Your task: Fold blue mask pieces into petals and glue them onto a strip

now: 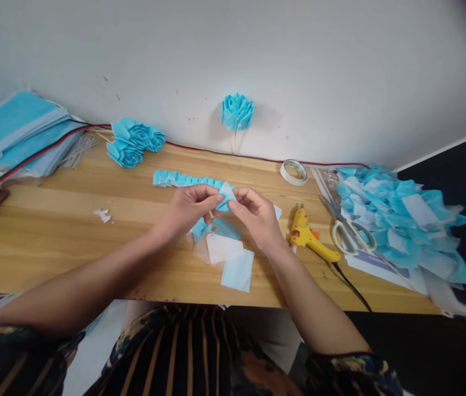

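Between my two hands is a small blue-and-white fabric piece (226, 193), its top corner folded to a point. My left hand (194, 206) pinches its left side between thumb and fingers. On the right side, my right hand (255, 214) pinches it the same way. Below the hands lie loose fabric squares (238, 270), some white and some pale blue, partly overlapping. Just behind my fingers runs a row of folded blue petals (175, 179), its right end partly covered by my hands.
A yellow glue gun (309, 236), scissors (350, 234) and a tape roll (294, 172) lie right, beside a heap of blue fabric pieces (406, 220). Blue fabric flowers (134, 142) and stacked face masks (18, 129) are back left. One flower (237, 111) leans on the wall.
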Tool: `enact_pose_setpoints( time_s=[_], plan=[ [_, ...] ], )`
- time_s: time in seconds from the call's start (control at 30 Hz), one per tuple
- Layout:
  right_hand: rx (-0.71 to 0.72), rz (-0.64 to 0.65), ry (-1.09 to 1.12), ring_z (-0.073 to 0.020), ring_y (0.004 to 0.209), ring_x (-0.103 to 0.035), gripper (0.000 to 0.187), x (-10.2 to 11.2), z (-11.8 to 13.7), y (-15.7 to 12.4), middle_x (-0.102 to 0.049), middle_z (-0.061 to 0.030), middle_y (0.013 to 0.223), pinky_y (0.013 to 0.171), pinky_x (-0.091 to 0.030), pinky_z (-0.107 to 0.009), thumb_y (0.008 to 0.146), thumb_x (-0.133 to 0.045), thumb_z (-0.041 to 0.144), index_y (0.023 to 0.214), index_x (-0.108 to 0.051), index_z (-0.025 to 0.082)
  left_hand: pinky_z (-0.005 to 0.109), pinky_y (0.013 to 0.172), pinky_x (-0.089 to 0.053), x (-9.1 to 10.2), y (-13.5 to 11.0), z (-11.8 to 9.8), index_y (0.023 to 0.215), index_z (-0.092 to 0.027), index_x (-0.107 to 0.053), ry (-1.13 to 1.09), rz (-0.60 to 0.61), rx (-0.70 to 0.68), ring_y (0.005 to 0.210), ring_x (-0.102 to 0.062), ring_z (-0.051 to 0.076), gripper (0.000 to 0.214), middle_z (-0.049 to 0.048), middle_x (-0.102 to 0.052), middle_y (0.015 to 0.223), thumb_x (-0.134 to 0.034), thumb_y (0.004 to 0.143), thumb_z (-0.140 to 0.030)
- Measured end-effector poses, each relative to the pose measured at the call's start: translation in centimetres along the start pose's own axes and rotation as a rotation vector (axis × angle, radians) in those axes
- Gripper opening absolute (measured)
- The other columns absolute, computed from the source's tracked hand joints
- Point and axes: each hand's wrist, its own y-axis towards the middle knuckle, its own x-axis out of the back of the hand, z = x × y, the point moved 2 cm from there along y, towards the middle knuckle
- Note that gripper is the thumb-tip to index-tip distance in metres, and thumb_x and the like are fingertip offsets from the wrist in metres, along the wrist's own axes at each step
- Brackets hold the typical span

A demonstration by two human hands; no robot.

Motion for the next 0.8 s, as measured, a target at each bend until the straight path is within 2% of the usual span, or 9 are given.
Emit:
enact_pose_setpoints(
  time_s=[0.17, 0.33, 0.53, 0.7, 0.8],
  plan=[
    [-0.02, -0.023, -0.009, -0.013, 0.071, -0.056, 0.014, 0.07, -0.16, 0.09, -0.061, 0.0026, 0.075, 0.07, -0.048, -0.029, 0.084, -0.067, 0.034, 0.08, -0.061, 0.022, 0.02, 0.046, -0.045, -0.05, 0.08, 0.19, 0.077, -0.015, -0.068, -0.003, 0.002, -0.019, 0.045, -0.053, 0.007, 0.032, -0.0015, -0.065, 0.061, -0.082, 0.071, -0.043],
    [-0.002, -0.119, 0.017, -0.013, 0.073, -0.056, 0.013, 0.37, -0.1, 0.22, -0.062, 0.0023, 0.078, 0.072, -0.047, -0.029, 0.084, -0.065, 0.034, 0.08, -0.061, 0.023, 0.022, 0.048, -0.05, 0.21, 0.37, 0.43, 0.086, -0.015, -0.07, -0.142, 0.053, -0.025, 0.061, -0.065, 0.014, 0.043, 0.0031, -0.066, 0.072, -0.074, 0.078, -0.057],
    [0.045, -0.166, 0.063, -0.0131, 0.075, -0.056, 0.013, 0.49, -0.16, 0.19, -0.061, 0.0023, 0.079, 0.072, -0.047, -0.028, 0.086, -0.065, 0.035, 0.082, -0.06, 0.023, 0.021, 0.048, -0.047, 0.07, 0.24, 0.32, 0.089, -0.015, -0.069, -0.032, 0.08, 0.01, 0.049, -0.055, 0.008, 0.031, -0.0015, -0.065, 0.067, -0.081, 0.072, -0.038],
    [0.051, -0.136, 0.064, -0.0126, 0.074, -0.055, 0.016, 0.29, -0.19, 0.14, -0.06, 0.0027, 0.079, 0.072, -0.047, -0.028, 0.086, -0.066, 0.036, 0.082, -0.059, 0.023, 0.021, 0.049, -0.046, -0.01, 0.09, 0.02, 0.076, -0.015, -0.065, 0.016, 0.081, -0.014, 0.047, -0.053, 0.007, 0.021, -0.0022, -0.063, 0.064, -0.077, 0.074, -0.032],
    [0.037, -0.134, 0.082, -0.0129, 0.074, -0.055, 0.015, 0.24, -0.23, 0.17, -0.061, 0.0024, 0.079, 0.072, -0.047, -0.028, 0.086, -0.065, 0.036, 0.082, -0.06, 0.023, 0.021, 0.049, -0.046, 0.12, 0.06, -0.06, 0.078, -0.015, -0.066, -0.015, 0.05, -0.013, 0.048, -0.053, 0.007, 0.017, -0.002, -0.062, 0.063, -0.074, 0.076, -0.031]
  ],
)
